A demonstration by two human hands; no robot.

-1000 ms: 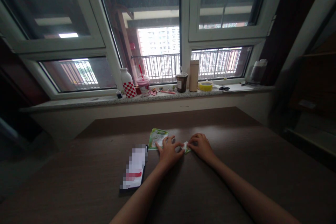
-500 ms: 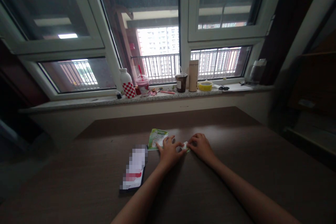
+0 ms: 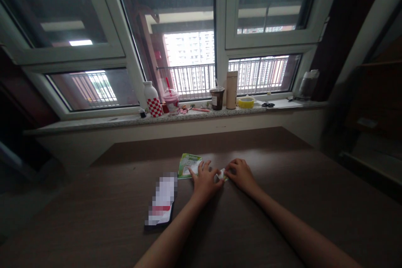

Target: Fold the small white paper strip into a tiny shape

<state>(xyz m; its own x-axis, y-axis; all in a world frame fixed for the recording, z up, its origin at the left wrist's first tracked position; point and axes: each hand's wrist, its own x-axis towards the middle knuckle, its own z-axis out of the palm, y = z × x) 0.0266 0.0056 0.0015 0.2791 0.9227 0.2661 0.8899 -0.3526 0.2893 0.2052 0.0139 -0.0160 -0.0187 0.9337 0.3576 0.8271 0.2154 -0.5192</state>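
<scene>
Handling appeared under way, with the small green-and-white piece unreleased, inboard of the table's far edge. The right hand pinched its right end; the left hand, palm down, placed index and thumb at its left end, grip indeterminate, remaining fingers spread by the packet.

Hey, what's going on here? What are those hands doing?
Someone sits or stands at a brown table, with the fingertips of the left hand and right hand at a small white-and-green piece. It's too small to tell what it is or how firmly it's held. A green-and-white packet lies flat, partly behind the left hand's fingers, and a phone lies nearer the person.
</scene>
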